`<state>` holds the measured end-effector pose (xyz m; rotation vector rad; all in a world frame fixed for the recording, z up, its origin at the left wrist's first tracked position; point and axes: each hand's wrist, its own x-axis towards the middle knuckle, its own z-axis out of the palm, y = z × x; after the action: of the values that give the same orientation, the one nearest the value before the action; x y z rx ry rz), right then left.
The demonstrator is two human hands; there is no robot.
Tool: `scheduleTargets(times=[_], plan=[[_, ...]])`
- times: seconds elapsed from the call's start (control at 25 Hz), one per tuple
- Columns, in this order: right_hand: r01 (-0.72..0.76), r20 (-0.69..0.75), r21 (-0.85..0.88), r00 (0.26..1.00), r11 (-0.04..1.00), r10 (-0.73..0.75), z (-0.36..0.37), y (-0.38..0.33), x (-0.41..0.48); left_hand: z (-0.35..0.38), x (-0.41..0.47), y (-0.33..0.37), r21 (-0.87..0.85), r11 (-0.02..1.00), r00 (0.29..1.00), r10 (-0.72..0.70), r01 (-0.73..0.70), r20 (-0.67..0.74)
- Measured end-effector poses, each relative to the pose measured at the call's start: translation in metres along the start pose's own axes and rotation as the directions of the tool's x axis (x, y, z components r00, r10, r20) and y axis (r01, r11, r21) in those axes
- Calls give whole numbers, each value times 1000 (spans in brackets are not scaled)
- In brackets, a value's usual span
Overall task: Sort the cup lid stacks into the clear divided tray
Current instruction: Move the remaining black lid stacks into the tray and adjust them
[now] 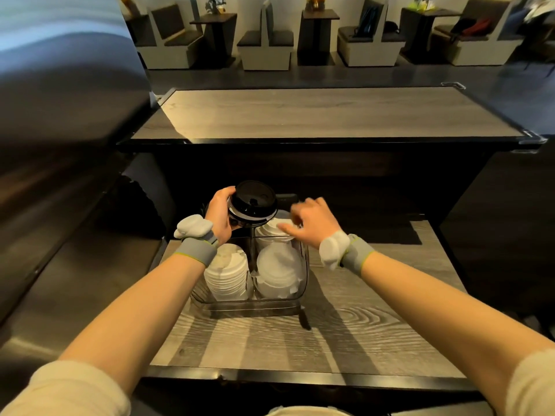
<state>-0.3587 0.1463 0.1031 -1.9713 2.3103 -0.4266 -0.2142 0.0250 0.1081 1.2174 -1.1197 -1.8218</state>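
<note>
A clear divided tray (304, 277) stands on the wooden counter (360, 325). Its near left compartment holds a white lid stack (226, 276). A second white lid stack (277, 271) fills the near right compartment, and a third white stack (271, 229) sits in the far right one. My left hand (220, 216) grips a black lid stack (252, 202) above the tray's far left compartment. My right hand (312, 222) hovers over the far right stack, fingers curled and spread, touching or just above its top lid.
A raised wooden ledge (300, 115) runs behind the counter, above a dark recess. A steel surface (60, 145) rises on the left. Booth seats and small tables (318, 31) stand in the background. The counter's front edge (300, 376) lies close to me.
</note>
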Motion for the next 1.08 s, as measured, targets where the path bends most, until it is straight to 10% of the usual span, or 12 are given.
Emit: scheduleTargets(times=[0.12,0.6,0.84,1.08], plan=[[-58,-73,456,992,888,102,-17,-16,19,2,0,-5,80,996,999,27,-30,31],[-173,66,849,972,500,225,-12,-31,50,-7,9,-5,75,992,995,102,-100,-20],[-125,33,808,985,576,169,9,-39,45,-42,27,24,-25,987,963,146,-156,-226],[-131,108,476,990,870,90,44,-69,85,-84,33,42,-18,978,928,190,-207,-321]])
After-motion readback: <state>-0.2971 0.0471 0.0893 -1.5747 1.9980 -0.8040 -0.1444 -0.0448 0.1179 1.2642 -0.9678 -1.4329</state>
